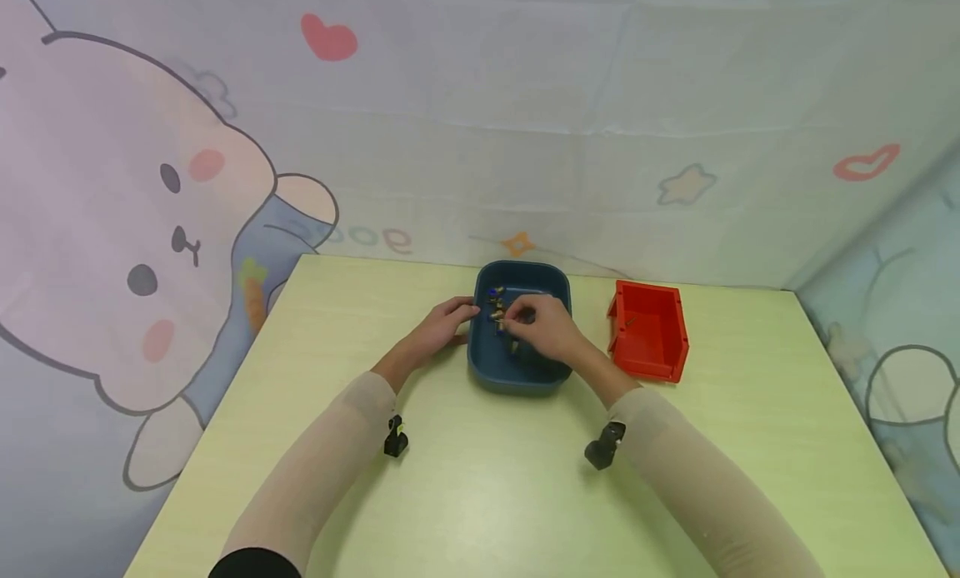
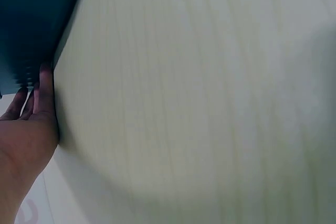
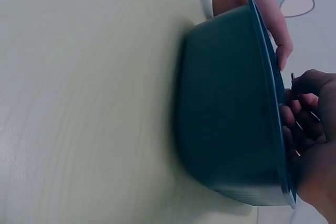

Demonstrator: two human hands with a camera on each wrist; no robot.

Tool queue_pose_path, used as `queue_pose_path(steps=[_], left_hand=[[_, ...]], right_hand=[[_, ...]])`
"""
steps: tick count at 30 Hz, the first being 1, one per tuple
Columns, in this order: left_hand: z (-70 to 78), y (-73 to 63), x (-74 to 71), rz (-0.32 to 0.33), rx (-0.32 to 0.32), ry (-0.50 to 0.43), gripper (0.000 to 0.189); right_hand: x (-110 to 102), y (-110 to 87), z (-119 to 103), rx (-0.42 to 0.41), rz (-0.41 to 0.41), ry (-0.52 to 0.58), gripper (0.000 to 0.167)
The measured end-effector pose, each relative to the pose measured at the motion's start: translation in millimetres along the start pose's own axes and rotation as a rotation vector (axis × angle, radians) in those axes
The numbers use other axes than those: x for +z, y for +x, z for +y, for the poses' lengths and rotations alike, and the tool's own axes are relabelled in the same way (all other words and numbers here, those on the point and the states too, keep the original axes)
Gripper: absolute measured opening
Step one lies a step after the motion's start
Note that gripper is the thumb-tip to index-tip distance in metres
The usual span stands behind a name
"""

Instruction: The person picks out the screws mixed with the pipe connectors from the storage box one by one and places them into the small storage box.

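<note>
A dark blue plastic tub (image 1: 517, 385) stands on the table with several small brass-coloured pieces (image 1: 496, 293) in it, some with blue parts. My left hand (image 1: 441, 328) rests against the tub's left side, its fingers fairly straight along the wall and rim; in the left wrist view the fingertips touch that wall. Reaching over the right rim, my right hand (image 1: 551, 326) is inside the tub. Between its thumb and fingertips it pinches a small thin metal piece (image 3: 293, 81), mostly covered by the fingers; I cannot tell its kind.
To the right of the tub sits a red open-fronted bin (image 1: 648, 370) with a small metal piece (image 1: 630, 321) inside. The pale wood-grain table (image 1: 487, 495) meets a printed cloth backdrop (image 1: 525, 103) behind the tub. Small black wrist cameras (image 1: 603, 446) hang below both sleeves.
</note>
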State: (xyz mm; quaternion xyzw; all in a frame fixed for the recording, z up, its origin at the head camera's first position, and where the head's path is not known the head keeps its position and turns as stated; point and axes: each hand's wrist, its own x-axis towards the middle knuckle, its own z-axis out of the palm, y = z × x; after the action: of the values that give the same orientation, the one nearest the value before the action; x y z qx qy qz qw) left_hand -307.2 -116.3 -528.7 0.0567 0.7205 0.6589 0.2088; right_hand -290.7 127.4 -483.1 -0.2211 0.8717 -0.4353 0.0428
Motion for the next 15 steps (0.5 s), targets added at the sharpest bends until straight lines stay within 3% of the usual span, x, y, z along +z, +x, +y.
queue_pose_path(steps=[15], left_hand=[[1.2, -1.0, 0.2, -0.004, 0.007, 0.003, 0.060]], right_hand=[[-18, -14.6, -2, -0.018, 0.014, -0.048, 0.007]])
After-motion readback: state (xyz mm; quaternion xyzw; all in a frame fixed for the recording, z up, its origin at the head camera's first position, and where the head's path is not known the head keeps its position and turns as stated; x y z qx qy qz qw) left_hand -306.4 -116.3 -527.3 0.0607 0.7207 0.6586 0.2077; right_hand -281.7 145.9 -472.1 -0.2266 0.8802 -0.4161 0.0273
